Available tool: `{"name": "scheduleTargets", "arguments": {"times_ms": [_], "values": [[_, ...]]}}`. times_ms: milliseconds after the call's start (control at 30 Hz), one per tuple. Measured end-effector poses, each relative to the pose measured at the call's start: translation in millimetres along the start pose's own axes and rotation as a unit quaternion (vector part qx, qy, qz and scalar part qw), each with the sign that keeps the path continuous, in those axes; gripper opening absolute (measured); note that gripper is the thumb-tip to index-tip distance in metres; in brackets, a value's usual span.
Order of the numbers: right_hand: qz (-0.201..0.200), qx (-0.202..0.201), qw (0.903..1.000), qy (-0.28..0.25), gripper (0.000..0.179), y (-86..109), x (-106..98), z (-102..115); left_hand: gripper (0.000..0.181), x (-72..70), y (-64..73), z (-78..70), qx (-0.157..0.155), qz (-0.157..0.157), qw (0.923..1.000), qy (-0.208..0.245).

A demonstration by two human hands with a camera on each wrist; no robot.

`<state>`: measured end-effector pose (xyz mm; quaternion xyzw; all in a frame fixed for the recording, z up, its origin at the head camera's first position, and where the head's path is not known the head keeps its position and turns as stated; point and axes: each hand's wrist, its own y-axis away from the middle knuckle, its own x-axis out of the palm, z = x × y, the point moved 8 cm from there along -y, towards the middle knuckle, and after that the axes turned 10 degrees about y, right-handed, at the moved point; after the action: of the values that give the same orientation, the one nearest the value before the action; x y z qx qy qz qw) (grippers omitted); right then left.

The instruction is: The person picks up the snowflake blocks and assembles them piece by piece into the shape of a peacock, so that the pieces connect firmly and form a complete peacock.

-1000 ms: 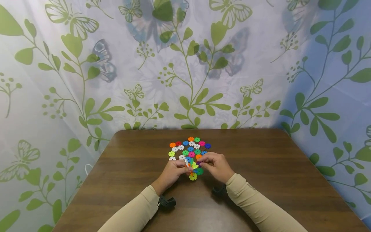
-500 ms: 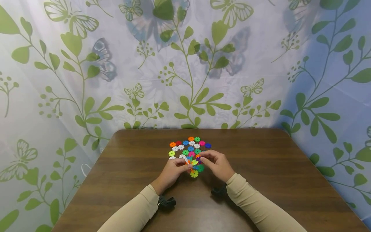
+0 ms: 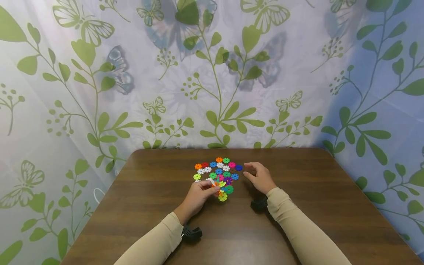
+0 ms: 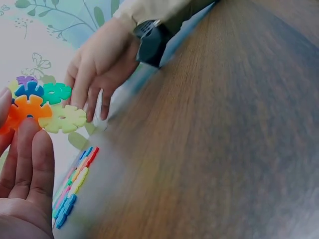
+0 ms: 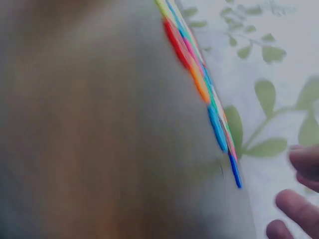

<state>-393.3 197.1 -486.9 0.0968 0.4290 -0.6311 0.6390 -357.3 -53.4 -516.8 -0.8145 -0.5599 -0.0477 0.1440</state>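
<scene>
While the left hand point(image 3: 196, 197) pinches joined flower discs point(image 3: 223, 184), orange, yellow, green, blue, lower centre, partly hidden behind its fingers, the right hand point(image 3: 260, 177) hangs loose, empty, its wrist view blurred.

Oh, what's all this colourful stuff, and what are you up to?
A person's left hand holds a cluster of flower-shaped discs, joined in several colours. Their right hand is apart from it and looks free, its fingertips close to a dark blue disc. More discs lie spread flat on the wooden table.
</scene>
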Motion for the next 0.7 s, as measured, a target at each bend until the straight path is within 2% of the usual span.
{"name": "scheduleTargets", "arguments": {"times_ms": [133,333,467,567,700], "values": [[0.051,0.027,0.9981,0.019,0.042,-8.9,6.5,-18.6,0.022,0.1,-0.9,0.3,-0.005,-0.002,1.0000,-0.008],[0.077,-0.006,0.9940,0.077,0.044,-22.0,25.6,-25.1,0.019,0.6,-1.5,1.5,-0.006,-0.004,1.0000,-0.001],[0.099,-0.013,0.9875,0.122,0.039,-26.7,40.5,-27.7,0.019,1.6,0.1,-0.2,-0.002,-0.001,1.0000,-0.001],[0.101,-0.020,0.9857,0.133,0.029,-27.0,43.7,-26.8,0.019,1.8,0.8,-1.1,-0.005,0.001,1.0000,-0.004],[0.067,-0.035,0.9908,0.112,0.014,-26.0,35.9,-20.6,0.019,1.1,0.6,-2.0,-0.006,0.003,1.0000,-0.004]]}}
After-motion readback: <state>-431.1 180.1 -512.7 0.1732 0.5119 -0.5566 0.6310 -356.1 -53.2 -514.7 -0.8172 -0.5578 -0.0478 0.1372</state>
